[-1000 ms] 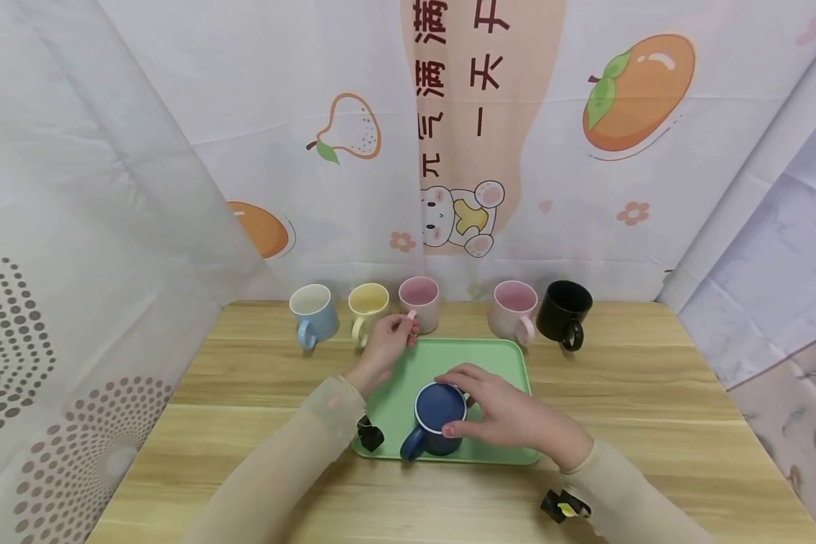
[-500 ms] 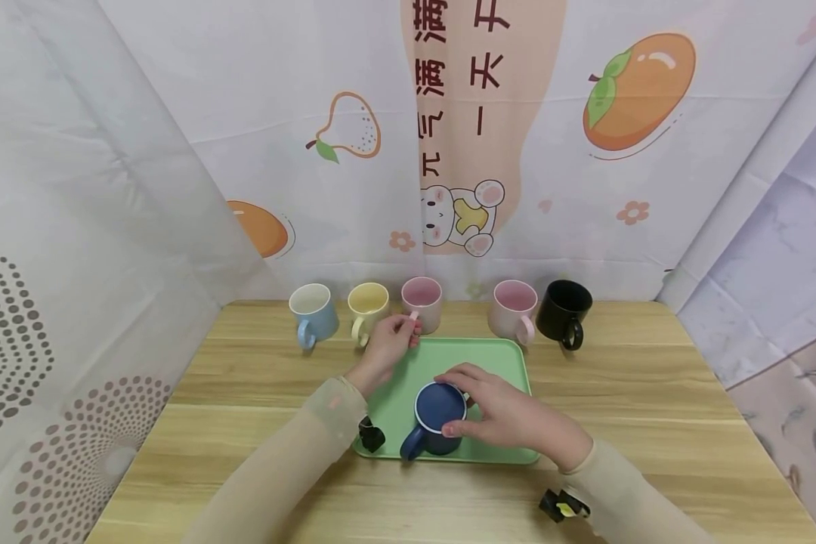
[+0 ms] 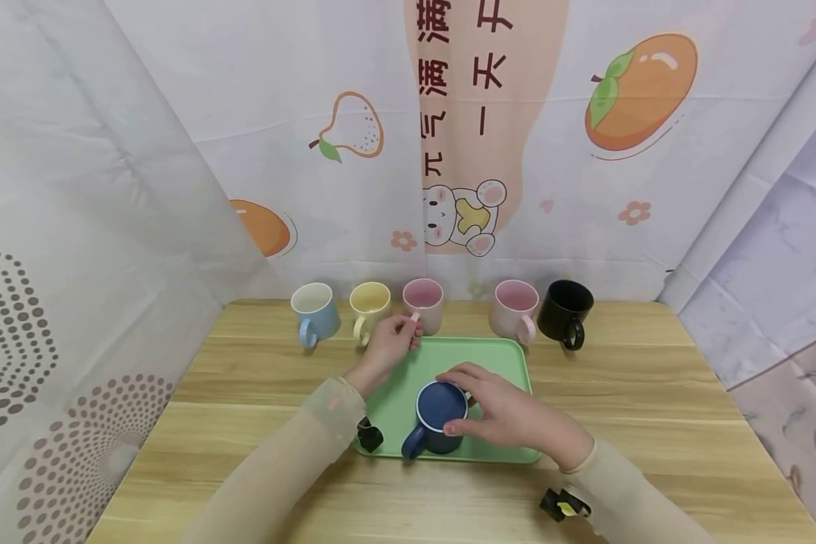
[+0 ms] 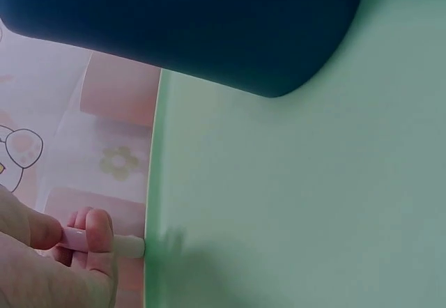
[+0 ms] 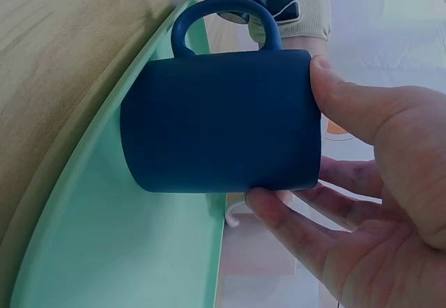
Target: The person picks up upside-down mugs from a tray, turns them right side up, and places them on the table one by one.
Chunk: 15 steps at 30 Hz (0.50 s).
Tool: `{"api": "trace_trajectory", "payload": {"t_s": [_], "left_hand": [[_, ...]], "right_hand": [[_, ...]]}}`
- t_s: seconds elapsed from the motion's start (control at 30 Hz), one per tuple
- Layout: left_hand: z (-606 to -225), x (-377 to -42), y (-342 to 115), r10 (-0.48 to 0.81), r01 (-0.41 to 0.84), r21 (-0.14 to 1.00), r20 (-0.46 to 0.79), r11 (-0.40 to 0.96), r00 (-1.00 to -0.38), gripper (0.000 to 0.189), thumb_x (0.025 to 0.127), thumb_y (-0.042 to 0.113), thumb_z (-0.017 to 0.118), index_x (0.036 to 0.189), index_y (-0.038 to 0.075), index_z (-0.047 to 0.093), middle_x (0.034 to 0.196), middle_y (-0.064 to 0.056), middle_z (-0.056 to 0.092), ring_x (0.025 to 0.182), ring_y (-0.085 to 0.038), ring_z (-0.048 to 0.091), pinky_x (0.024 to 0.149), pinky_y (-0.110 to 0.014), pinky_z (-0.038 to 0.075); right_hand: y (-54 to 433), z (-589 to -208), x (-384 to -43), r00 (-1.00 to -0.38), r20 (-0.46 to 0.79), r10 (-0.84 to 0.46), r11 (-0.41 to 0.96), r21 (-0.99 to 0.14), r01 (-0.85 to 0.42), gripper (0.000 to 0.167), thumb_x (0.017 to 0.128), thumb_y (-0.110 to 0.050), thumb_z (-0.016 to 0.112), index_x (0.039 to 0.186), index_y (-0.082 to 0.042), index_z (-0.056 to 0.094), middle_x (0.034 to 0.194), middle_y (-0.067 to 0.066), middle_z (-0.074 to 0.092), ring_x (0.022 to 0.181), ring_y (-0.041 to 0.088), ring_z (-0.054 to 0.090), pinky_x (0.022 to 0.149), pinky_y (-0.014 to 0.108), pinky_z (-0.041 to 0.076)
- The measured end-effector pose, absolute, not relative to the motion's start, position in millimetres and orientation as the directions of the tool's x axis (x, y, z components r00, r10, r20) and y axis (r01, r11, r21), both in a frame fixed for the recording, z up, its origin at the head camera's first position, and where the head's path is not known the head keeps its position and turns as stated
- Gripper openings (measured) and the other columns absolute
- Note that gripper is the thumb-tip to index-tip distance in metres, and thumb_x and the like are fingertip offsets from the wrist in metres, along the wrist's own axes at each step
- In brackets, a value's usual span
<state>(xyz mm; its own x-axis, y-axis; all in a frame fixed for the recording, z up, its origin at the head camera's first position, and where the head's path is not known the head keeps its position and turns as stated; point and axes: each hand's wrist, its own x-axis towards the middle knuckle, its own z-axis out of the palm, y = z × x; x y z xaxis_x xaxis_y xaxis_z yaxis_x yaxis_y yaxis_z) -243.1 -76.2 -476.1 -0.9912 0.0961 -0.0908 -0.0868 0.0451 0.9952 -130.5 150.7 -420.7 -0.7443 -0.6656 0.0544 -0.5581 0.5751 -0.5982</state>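
My left hand pinches the handle of a pink mug, which stands upright behind the green tray. In the left wrist view, thumb and fingers close on that pink handle. A dark blue mug sits on the tray, its handle pointing toward the front left. My right hand holds this mug near its rim, thumb on the near side and fingers on the far side. The right wrist view shows the thumb and fingertips touching the blue mug.
Left of the held pink mug stand a yellow mug and a light blue mug. Another pink mug and a black mug stand to its right. A patterned curtain hangs right behind the row.
The pink mug in my left hand has shifted very slightly to the right. My right hand and the dark blue mug have stayed in place.
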Motion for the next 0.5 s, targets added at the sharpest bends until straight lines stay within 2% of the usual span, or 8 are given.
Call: {"api": "trace_trajectory", "payload": {"t_s": [0.13,0.27,0.3,0.37,0.5], "left_hand": [[-474,-242,-77,0.089,-0.058,0.993,-0.067,0.103,-0.994,0.025,0.114,0.005,0.053,0.113,-0.014,0.070,0.098,-0.015,0.070,0.078,-0.014,0.061,0.069,-0.021,0.054],[-471,-239,-82,0.019,-0.001,0.951,-0.007,0.308,-1.000,0.024,0.111,0.011,0.060,0.113,-0.006,0.077,0.089,-0.010,0.074,0.076,-0.013,0.062,0.067,-0.022,0.049],[-470,-238,-83,0.002,0.009,0.936,0.008,0.353,-1.000,0.024,0.110,0.012,0.061,0.114,-0.004,0.078,0.087,-0.008,0.075,0.076,-0.012,0.063,0.067,-0.022,0.049],[-466,-234,-87,-0.025,0.014,0.910,0.026,0.414,-0.999,0.023,0.108,0.015,0.063,0.115,0.000,0.080,0.087,-0.007,0.076,0.077,-0.013,0.066,0.066,-0.023,0.049],[-457,-223,-96,-0.016,0.037,0.914,0.048,0.404,-0.999,0.025,0.108,0.013,0.064,0.121,-0.004,0.076,0.096,-0.013,0.078,0.081,-0.016,0.072,0.068,-0.024,0.054]], "right_hand": [[151,-420,-130,-0.743,0.060,-0.666,0.568,-0.605,-0.558,0.067,0.099,-0.041,0.084,0.150,-0.004,0.061,0.148,0.011,0.062,0.132,0.031,0.063,0.108,0.051,0.057],[154,-423,-131,-0.729,0.111,-0.676,0.529,-0.616,-0.584,0.068,0.100,-0.050,0.079,0.149,-0.006,0.062,0.146,0.010,0.062,0.131,0.032,0.063,0.106,0.054,0.057],[156,-432,-135,-0.712,0.145,-0.687,0.505,-0.608,-0.612,0.068,0.101,-0.052,0.077,0.150,-0.007,0.061,0.146,0.009,0.062,0.131,0.029,0.063,0.105,0.050,0.058],[156,-433,-135,-0.702,0.167,-0.692,0.489,-0.607,-0.626,0.069,0.101,-0.055,0.075,0.151,-0.009,0.061,0.146,0.009,0.062,0.131,0.030,0.062,0.105,0.051,0.058],[155,-432,-134,-0.713,0.144,-0.686,0.502,-0.616,-0.607,0.068,0.101,-0.053,0.077,0.150,-0.009,0.061,0.148,0.009,0.061,0.133,0.031,0.062,0.106,0.053,0.057]]}}
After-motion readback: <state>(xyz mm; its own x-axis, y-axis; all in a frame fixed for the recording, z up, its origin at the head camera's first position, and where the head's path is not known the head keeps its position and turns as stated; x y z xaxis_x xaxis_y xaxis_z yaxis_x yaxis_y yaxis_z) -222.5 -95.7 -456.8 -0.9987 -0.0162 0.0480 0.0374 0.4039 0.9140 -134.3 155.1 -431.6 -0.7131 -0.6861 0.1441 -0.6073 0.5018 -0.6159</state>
